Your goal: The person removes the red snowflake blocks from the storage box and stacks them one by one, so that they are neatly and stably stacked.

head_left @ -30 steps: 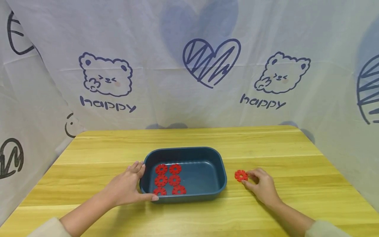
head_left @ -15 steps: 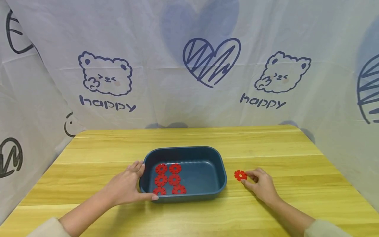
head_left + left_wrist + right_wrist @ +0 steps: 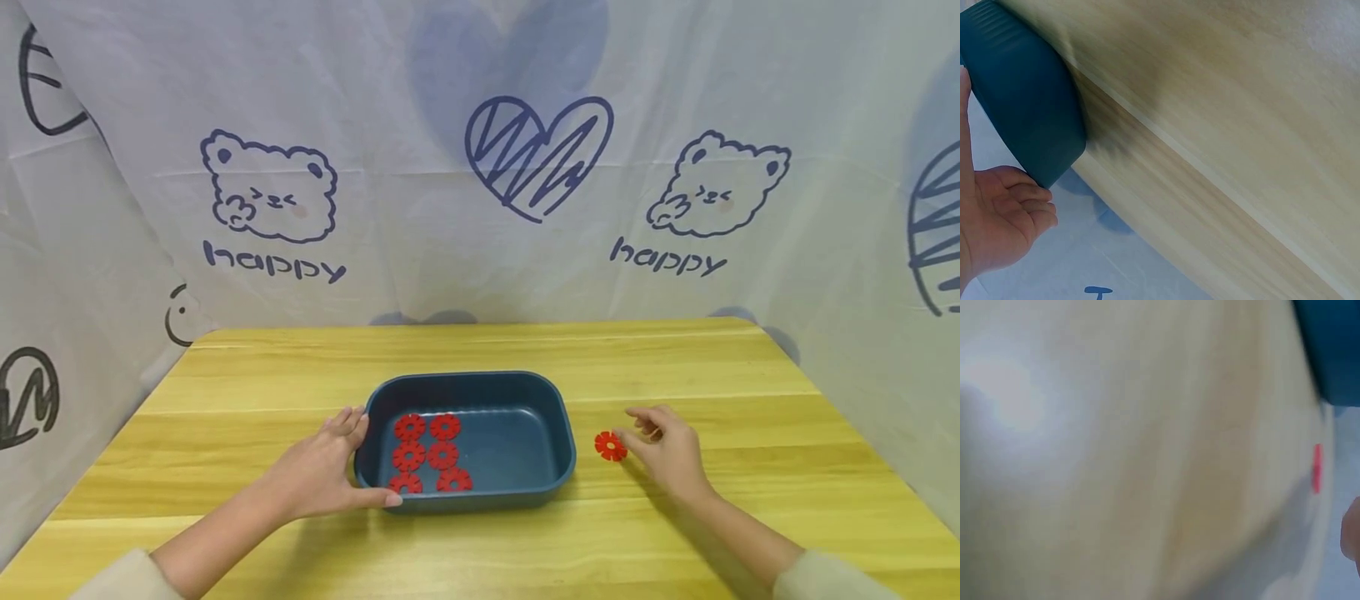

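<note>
My left hand [image 3: 322, 471] holds the left end of a dark blue basin [image 3: 517, 500], thumb along the front rim and fingers at the far left side. In the left wrist view, those fingers bend against the basin's edge. Several red interlocking discs [image 3: 442, 456], notched and with a centre hole, lie flat inside its left half. One more red disc [image 3: 611, 446] lies on the table right of the basin. My right hand [image 3: 671, 454] hovers beside it, thumb tip at the disc's edge and fingers raised off it. The right wrist view shows a fingertip [image 3: 1352, 534] apart from the disc.
The yellow wood-grain table [image 3: 750, 400] carries the basin near its middle. Behind and on both sides hangs a white cloth [image 3: 420, 242] printed with bears and hearts.
My right hand was pinching the single disc; its fingers have since lifted and spread, leaving the disc on the table. The left hand and the basin have stayed put.
</note>
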`<state>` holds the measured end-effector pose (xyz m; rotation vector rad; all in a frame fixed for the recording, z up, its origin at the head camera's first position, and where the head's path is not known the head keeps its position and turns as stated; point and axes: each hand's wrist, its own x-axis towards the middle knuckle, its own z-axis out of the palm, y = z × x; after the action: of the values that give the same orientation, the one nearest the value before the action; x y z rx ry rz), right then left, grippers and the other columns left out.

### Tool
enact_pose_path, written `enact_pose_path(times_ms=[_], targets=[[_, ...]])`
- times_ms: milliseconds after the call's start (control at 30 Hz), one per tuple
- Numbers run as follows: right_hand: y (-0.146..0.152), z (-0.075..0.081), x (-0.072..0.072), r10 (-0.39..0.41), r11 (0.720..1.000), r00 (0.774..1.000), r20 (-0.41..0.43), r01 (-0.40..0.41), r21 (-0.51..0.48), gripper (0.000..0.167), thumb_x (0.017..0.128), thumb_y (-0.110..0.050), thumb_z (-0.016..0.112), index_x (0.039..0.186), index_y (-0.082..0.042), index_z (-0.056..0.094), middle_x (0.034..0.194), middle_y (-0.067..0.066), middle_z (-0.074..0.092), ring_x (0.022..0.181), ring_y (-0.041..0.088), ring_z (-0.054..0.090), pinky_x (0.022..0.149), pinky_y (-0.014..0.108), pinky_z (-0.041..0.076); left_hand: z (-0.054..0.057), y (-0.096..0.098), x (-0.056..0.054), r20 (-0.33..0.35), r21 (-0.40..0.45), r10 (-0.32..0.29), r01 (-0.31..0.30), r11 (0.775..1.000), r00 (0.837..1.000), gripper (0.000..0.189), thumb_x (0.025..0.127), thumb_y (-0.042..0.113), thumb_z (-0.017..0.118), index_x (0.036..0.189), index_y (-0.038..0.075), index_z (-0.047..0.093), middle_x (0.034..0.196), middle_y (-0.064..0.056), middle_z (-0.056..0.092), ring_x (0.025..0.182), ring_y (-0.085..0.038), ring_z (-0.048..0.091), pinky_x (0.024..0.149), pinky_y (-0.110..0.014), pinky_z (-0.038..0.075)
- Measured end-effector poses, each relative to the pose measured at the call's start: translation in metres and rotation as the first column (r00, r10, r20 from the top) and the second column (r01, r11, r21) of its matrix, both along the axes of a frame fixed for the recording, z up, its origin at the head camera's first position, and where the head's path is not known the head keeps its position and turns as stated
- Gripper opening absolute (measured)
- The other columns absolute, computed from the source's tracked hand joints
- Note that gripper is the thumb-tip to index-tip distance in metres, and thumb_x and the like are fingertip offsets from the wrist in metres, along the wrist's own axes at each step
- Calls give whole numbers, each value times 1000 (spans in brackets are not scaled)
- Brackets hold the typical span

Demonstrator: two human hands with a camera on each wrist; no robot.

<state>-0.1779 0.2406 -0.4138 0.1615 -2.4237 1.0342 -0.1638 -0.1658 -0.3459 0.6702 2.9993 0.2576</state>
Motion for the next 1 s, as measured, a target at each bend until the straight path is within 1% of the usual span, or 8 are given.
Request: enact_pose_path(times_ms=[133,233,333,400,567,800,900,1000], targets=[[-7,14,-7,24,998,998,-55,-27,-58,25,75,-4,73,99,3,68,81,12,61,72,7,51,65,12,44,0,0,0,-10,2,-3,3,1000,1000,109,66,72,63,133,-11,42,142,-30,36,132,-46,33,90,-58,45],[-14,21,-12,34,993,997,-71,-42,-107,25,76,-4,73,100,2,68,83,13,63,73,4,51,67,9,44,0,0,0,-5,0,-3,3,1000,1000,110,66,73,62,134,-11,42,142,-29,36,133,-45,32,90,-57,45],[-23,29,-15,47,985,996,-70,-57,-161,27,76,-4,74,101,3,68,86,16,64,73,-3,50,68,8,44,1,1,0,4,-2,-2,2,1000,1000,111,65,74,61,134,-11,41,143,-29,35,133,-45,31,90,-58,45],[-29,34,-16,58,979,997,-59,-69,-194,28,76,-5,74,102,3,68,88,17,64,74,-5,50,68,8,44,1,1,0,6,-1,0,0,1000,1000,111,65,73,62,134,-11,41,143,-29,36,133,-45,31,90,-58,45],[-45,45,-18,84,962,996,-36,-90,-259,29,78,-10,74,104,1,68,92,16,65,77,-4,51,70,11,45,2,0,0,9,-5,-1,1,1000,1000,110,66,73,62,134,-11,40,143,-30,35,133,-46,31,91,-58,44],[-67,46,-24,108,945,992,-67,-123,-304,28,77,-6,73,102,4,68,91,18,63,76,-1,53,69,13,46,1,1,0,12,-11,-2,2,1000,1000,111,66,73,61,135,-10,40,143,-30,34,134,-46,30,92,-58,43],[-77,46,-26,119,933,989,-84,-141,-332,26,76,-5,72,100,5,68,90,20,63,77,3,54,68,14,46,1,1,0,13,-10,-1,1,1000,1000,111,66,73,61,135,-11,40,143,-29,34,134,-46,30,92,-58,43],[-87,48,-28,142,916,987,-70,-158,-369,27,77,-6,73,101,5,68,91,22,62,79,10,56,68,13,45,1,0,0,4,-9,-1,1,1000,1000,111,66,74,61,135,-11,40,143,-30,34,134,-46,30,93,-57,43]])
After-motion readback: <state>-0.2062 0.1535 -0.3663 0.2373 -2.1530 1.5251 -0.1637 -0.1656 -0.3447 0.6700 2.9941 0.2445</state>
